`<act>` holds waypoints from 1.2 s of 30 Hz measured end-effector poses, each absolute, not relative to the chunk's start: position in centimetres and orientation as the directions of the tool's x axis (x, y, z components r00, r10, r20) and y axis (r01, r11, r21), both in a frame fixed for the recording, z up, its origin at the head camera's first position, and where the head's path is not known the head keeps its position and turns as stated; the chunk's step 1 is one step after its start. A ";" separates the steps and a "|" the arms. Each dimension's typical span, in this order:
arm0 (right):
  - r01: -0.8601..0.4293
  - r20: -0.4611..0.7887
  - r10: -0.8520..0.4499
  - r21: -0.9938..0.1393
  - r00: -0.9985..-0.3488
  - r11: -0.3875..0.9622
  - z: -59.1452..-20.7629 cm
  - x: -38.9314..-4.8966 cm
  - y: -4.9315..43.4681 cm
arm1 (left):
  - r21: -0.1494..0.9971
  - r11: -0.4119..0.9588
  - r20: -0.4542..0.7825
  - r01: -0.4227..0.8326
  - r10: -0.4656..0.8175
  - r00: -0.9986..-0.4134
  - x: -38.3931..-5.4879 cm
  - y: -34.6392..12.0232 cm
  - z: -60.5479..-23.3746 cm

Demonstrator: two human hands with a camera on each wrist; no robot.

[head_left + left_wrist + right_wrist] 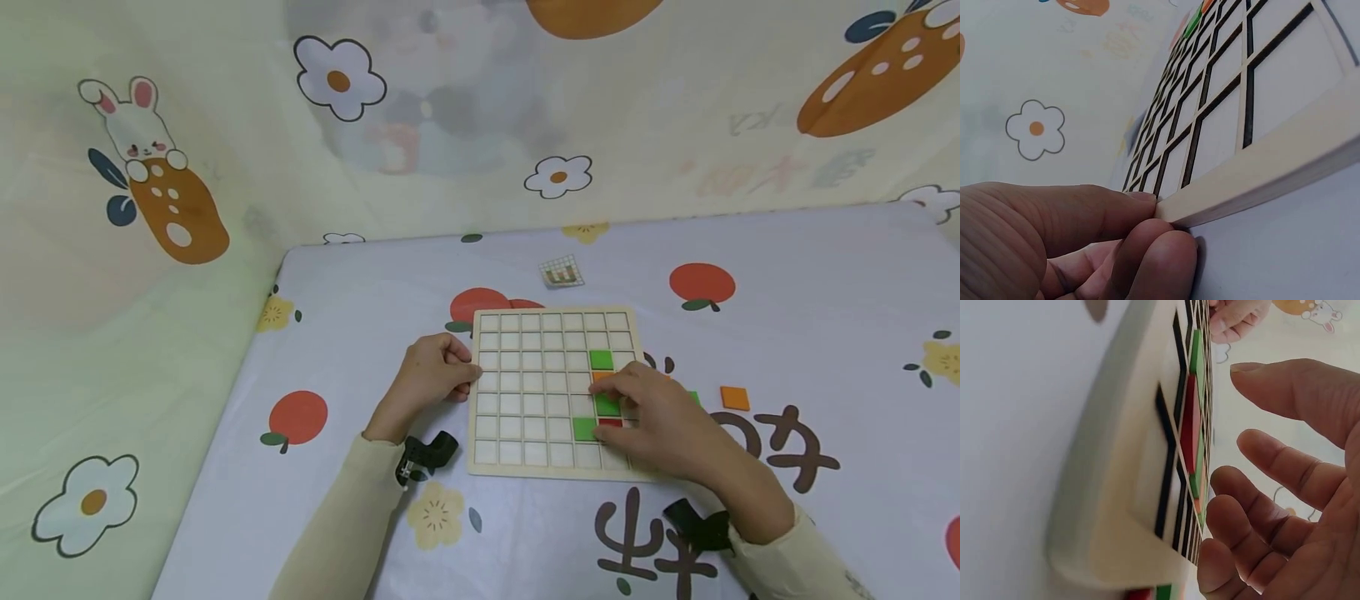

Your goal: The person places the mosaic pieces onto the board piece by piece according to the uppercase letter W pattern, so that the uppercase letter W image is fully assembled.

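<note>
A pale wooden grid board [510, 382] lies on the table. My left hand [431, 375] pinches its left edge; in the left wrist view the thumb [1097, 209] is on the top side, with curled fingers by the outer side. Over the board's right part hovers my right hand [675, 425], thumb and fingers spread with nothing between them in the right wrist view. Beneath and beside it, grid cells hold a red tile [1191, 425], an orange tile [600, 377] and several green ones, such as the upper green tile [601, 360] and the lower-left green tile [584, 429].
Right of the board lie a loose orange tile [735, 398] and a green tile [693, 397] partly hidden by the right hand. A small card [561, 272] with a printed grid pattern lies behind the board. A printed cloth [825, 333] covers the table.
</note>
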State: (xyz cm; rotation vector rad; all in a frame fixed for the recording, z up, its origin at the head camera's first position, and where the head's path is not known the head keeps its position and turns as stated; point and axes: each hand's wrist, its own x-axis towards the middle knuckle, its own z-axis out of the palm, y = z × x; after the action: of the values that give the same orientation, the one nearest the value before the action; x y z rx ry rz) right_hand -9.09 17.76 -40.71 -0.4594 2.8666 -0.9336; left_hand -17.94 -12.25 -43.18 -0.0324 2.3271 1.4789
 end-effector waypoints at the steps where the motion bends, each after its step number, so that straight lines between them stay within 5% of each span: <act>1: -0.255 0.010 -0.308 -0.589 -0.951 0.767 -40.6 -9.1 17.9 | 0.867 0.449 -0.326 -0.217 0.182 -0.928 -17.9 -12.2 -43.2; 28: -0.160 0.086 -0.135 -0.553 -0.987 0.818 -40.4 -9.6 26.6 | 0.868 0.454 -0.310 -0.202 0.178 -0.934 -17.7 -12.4 -43.1; 36: -0.002 -0.019 -0.014 -0.540 -1.000 0.841 -41.0 -8.9 29.3 | 0.873 0.446 -0.311 -0.199 0.193 -0.930 -17.8 -12.3 -43.3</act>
State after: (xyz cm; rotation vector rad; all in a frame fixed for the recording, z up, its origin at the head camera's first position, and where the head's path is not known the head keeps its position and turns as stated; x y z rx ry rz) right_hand -8.86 29.26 -41.01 -0.0132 2.9930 -0.8783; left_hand -17.84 -12.26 -43.30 -0.0054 2.3361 1.4820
